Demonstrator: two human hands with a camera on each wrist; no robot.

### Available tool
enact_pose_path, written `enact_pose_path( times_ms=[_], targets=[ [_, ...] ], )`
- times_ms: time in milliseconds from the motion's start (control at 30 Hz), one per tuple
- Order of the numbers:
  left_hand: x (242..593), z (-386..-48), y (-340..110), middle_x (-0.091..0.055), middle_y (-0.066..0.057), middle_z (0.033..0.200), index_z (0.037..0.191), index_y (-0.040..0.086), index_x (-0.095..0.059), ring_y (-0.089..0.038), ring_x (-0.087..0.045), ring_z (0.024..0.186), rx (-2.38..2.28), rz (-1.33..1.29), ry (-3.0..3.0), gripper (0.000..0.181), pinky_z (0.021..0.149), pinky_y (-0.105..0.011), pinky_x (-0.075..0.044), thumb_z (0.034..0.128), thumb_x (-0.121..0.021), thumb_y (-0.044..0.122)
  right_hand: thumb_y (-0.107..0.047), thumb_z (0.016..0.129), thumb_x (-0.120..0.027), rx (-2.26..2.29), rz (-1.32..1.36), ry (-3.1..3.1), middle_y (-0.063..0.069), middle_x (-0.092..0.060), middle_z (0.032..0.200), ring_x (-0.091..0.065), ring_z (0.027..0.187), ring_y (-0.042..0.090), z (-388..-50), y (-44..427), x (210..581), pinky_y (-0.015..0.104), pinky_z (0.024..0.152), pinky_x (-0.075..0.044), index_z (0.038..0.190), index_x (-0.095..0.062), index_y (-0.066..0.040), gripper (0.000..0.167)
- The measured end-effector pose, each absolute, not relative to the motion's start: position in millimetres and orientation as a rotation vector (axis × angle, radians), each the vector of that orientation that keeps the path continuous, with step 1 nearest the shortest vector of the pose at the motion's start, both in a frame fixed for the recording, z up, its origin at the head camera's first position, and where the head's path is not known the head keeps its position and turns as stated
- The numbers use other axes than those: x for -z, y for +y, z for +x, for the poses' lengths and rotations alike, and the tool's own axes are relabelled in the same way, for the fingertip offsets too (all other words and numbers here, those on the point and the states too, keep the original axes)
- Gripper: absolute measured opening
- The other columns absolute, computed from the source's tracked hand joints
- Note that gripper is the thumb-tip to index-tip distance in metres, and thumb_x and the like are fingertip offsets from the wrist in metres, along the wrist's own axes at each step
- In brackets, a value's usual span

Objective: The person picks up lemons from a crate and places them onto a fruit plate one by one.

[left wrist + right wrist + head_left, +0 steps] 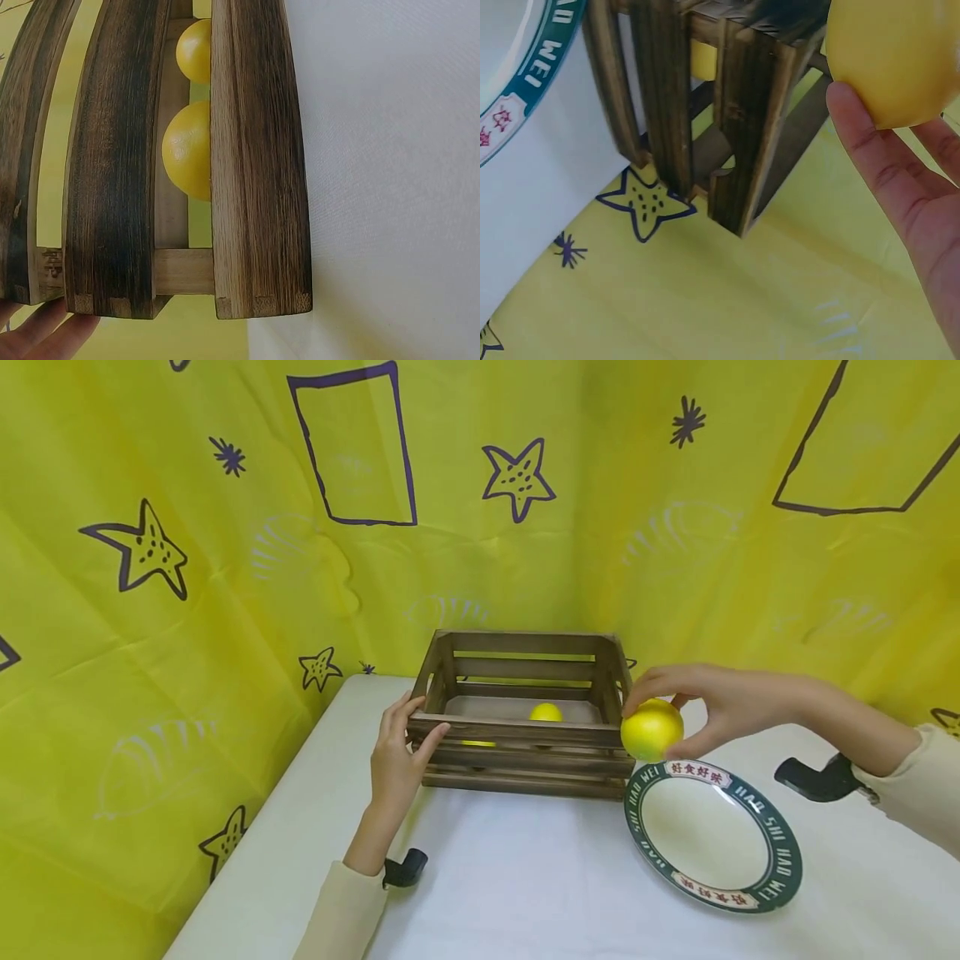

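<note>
A dark wooden slatted crate [525,734] stands on the white table, with one yellow ball [546,712] inside and part of another [478,743] showing between the front slats. The left hand [397,760] grips the crate's front left corner, thumb over the top slat. In the head view the right hand [701,706] pinches a yellow ball [651,731] at the crate's right front corner, above the rim of a plate [786,860]. The left wrist view shows two yellow balls [189,150] behind the slats. In the right wrist view, fingers [877,154] touch the held ball [900,60].
The white plate with a green lettered rim lies on the white tabletop [510,877], right of the crate and nearer the front. A yellow curtain [450,568] with drawn stars and rectangles hangs behind and along the left. Dark wrist-worn devices sit at both wrists.
</note>
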State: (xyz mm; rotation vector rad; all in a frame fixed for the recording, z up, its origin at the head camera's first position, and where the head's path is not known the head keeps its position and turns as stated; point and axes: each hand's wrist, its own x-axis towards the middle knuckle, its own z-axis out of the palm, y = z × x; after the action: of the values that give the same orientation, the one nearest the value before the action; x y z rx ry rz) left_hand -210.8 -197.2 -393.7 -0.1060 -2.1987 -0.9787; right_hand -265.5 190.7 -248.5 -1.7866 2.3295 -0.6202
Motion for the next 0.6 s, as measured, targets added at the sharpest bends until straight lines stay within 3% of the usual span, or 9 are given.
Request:
enact_pose_path(
  times_ms=[600],
  targets=[
    [395.3, -212.6, -198.1, -0.050, -0.016, 0.141, 0.129, 0.007, -0.057, -0.037, -0.061, 0.112, 0.979, -0.098, -2.207, 0.052, 0.074, -0.044, -0.057, 0.0858, -0.076, 0.027, -0.009, 0.078, -0.082, 0.799, -1.692, 2.329, -0.006, -0.059, 0.120, -0.054, 0.102, 0.007, -253.7, 232.5, 288.9, 0.027, 0.075, -0.054, 0.125, -0.058, -0.018, 0.054]
  ],
)
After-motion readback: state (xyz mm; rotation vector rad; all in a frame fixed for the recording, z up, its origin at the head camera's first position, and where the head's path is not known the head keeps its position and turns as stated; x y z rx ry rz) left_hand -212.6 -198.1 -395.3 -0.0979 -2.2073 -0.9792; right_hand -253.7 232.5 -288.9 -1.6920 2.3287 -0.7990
